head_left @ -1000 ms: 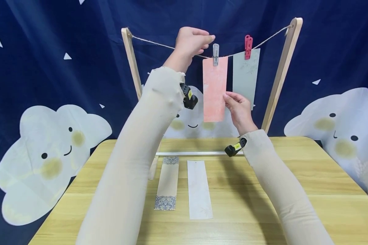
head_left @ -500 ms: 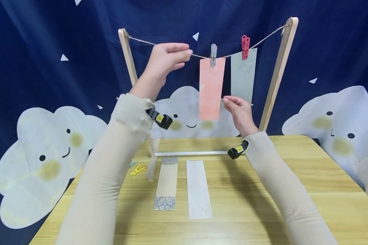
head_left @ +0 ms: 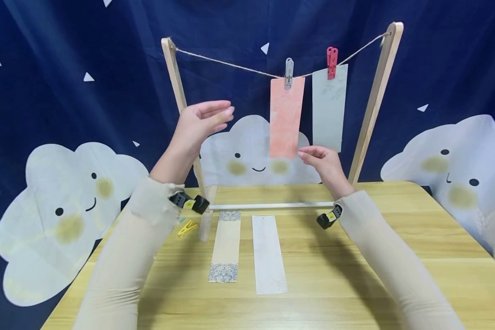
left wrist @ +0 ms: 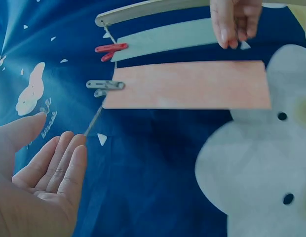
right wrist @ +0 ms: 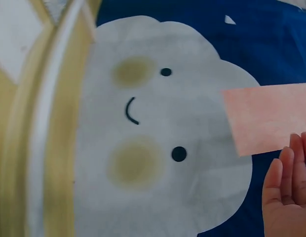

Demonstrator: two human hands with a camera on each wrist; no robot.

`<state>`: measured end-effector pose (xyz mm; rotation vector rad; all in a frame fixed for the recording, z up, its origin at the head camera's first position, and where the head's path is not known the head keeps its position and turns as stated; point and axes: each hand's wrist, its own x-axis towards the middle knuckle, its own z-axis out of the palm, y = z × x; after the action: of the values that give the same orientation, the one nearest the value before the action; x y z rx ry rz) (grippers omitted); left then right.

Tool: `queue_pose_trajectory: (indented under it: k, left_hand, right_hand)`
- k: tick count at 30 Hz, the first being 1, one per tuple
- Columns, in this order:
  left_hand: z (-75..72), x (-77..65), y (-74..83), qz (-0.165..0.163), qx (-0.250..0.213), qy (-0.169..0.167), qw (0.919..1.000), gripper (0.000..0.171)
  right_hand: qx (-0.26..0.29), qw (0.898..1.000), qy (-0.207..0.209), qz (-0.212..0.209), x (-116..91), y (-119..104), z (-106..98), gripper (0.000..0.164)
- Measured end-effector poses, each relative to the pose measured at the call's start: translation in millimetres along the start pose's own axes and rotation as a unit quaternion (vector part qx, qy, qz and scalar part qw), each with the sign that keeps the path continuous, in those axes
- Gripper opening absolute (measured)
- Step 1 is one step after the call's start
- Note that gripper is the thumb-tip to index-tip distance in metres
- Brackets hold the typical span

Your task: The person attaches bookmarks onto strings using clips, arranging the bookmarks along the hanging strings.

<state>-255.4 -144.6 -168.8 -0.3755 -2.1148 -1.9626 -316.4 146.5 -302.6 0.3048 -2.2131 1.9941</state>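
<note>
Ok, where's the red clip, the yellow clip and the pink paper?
Red clip [head_left: 332,64], head view: middle of its body.
Yellow clip [head_left: 187,228], head view: its middle.
Pink paper [left wrist: 187,86], left wrist view: middle of the sheet.

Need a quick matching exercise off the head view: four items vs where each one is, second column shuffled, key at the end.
Items
1. Pink card
2. Yellow clip
3. White card
4. Pale green card

Places (head view)
A. Flat on the table, right of the patterned card
B. Hanging at the string, held by the red clip
C. Hanging at the string, held by the grey clip
D. On the table, left of the patterned card

Pairs: 1-C, 2-D, 3-A, 4-B
</note>
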Motion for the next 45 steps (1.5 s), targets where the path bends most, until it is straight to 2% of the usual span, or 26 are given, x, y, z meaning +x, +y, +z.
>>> queue_pose_trajectory:
  k: [3, 8, 12, 16, 20, 26, 32, 35, 40, 45]
  left_hand:
    - [-11.2, -12.5, -13.8, 0.012, 0.000, 0.014, 0.9998, 0.037]
    - [-29.5, -30.9, -42.5, 0.012, 0.001, 0.018, 0.9998, 0.039]
    - [-44.7, -46.5, -66.7, -0.013, 0.008, 0.029, 0.9995, 0.039]
    - [-58.3, -60.3, -88.7, -0.030, 0.008, 0.049, 0.9983, 0.038]
    - [-70.5, -70.0, -107.6, -0.044, 0.012, 0.063, 0.9970, 0.040]
    - [-86.5, -82.6, -134.0, -0.078, -0.007, 0.056, 0.9954, 0.040]
    - [-100.7, -98.7, -163.6, -0.148, -0.002, 0.063, 0.9870, 0.044]
    - [-105.1, -105.0, -179.9, -0.176, 0.011, 0.062, 0.9823, 0.050]
    - [-111.1, -112.4, -201.3, -0.193, 0.016, 0.053, 0.9797, 0.054]
    - [-119.6, -116.1, -216.0, -0.205, -0.030, 0.054, 0.9768, 0.056]
  right_hand:
    - [-0.044, 0.999, -0.024, 0.006, -9, 5, -1, 0.037]
    - [-0.033, 0.998, -0.043, 0.013, -25, 16, 1, 0.041]
    - [-0.042, 0.997, -0.068, 0.016, -38, 25, 6, 0.037]
    - [-0.054, 0.996, -0.074, 0.012, -50, 38, 13, 0.032]
    - [-0.045, 0.996, -0.078, 0.026, -59, 49, 19, 0.031]
    - [-0.045, 0.991, -0.103, 0.071, -71, 59, 22, 0.032]
    - [-0.035, 0.983, -0.143, 0.106, -88, 68, 26, 0.036]
    - [-0.021, 0.982, -0.145, 0.121, -95, 72, 29, 0.035]
    - [0.024, 0.979, -0.146, 0.143, -104, 76, 35, 0.035]
    - [0.030, 0.975, -0.161, 0.151, -111, 82, 39, 0.034]
